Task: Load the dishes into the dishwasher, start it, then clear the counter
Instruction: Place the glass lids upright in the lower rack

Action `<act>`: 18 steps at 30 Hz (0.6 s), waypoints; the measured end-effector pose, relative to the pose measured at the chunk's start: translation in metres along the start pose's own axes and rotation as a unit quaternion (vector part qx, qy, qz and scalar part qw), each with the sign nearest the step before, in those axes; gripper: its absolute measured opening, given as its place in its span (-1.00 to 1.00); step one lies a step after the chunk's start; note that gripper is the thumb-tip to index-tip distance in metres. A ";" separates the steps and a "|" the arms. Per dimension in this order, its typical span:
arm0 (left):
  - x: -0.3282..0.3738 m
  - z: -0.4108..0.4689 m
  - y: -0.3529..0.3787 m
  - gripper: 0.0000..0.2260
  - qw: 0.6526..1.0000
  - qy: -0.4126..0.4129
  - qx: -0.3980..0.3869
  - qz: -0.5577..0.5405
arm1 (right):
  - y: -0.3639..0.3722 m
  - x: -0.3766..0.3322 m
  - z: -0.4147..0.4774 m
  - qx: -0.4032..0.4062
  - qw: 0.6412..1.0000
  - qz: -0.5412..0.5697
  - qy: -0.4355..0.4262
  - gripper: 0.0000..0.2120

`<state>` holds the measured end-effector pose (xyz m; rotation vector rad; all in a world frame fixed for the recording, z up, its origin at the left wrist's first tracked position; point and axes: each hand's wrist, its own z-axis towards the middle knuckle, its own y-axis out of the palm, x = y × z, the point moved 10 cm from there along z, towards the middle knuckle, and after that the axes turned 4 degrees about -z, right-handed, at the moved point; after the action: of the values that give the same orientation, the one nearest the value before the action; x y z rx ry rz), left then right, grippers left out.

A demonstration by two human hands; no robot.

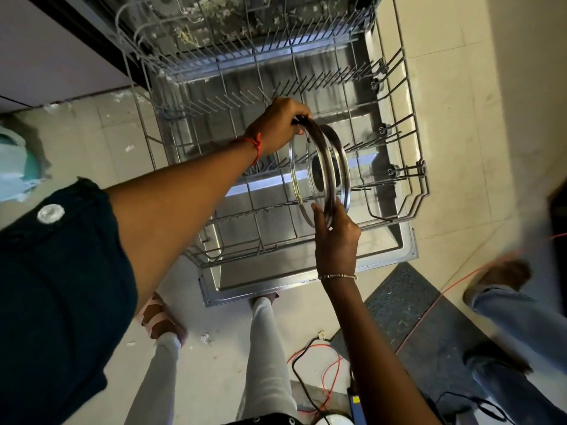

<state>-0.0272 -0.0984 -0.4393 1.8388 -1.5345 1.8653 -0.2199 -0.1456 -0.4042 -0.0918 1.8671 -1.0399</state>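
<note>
Two round steel plates (pixel 325 173) stand on edge, side by side, among the tines of the pulled-out lower dishwasher rack (pixel 411 207). My left hand (pixel 276 130) grips their top rims from the far side. My right hand (pixel 336 231) holds the near bottom rim of the front plate with thumb and fingers. The open dishwasher door (pixel 306 271) lies flat beneath the rack. The upper rack (pixel 190 56) is pulled out above, with nothing visible in it.
Another person's legs in blue jeans (pixel 503 320) stand at the right on a dark floor mat (pixel 408 305). Red and black cables (pixel 316 360) trail over the tiled floor near my feet. A pale bag (pixel 15 167) sits at the far left.
</note>
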 end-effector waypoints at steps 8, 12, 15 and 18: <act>-0.014 -0.013 0.011 -0.85 1.000 0.007 -0.012 0.005 | 0.014 0.009 -0.008 -0.045 0.999 -0.019 -0.017 -0.79; -0.022 -0.012 0.016 -0.84 1.000 -0.006 -0.029 0.002 | 0.024 0.019 -0.005 -0.064 0.997 -0.025 0.020 -0.70; -0.030 -0.012 0.018 -0.83 0.999 -0.024 -0.040 -0.009 | 0.036 0.023 -0.002 -0.091 0.995 -0.031 0.030 -0.73; -0.042 -0.013 0.020 -0.80 0.996 -0.061 -0.055 -0.029 | 0.042 0.019 0.005 -0.087 0.994 -0.057 0.013 -0.78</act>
<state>-0.0383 -0.0765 -0.4811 1.9567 -1.5688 1.6378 -0.2116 -0.1314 -0.4475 -0.2917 1.9930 -0.9574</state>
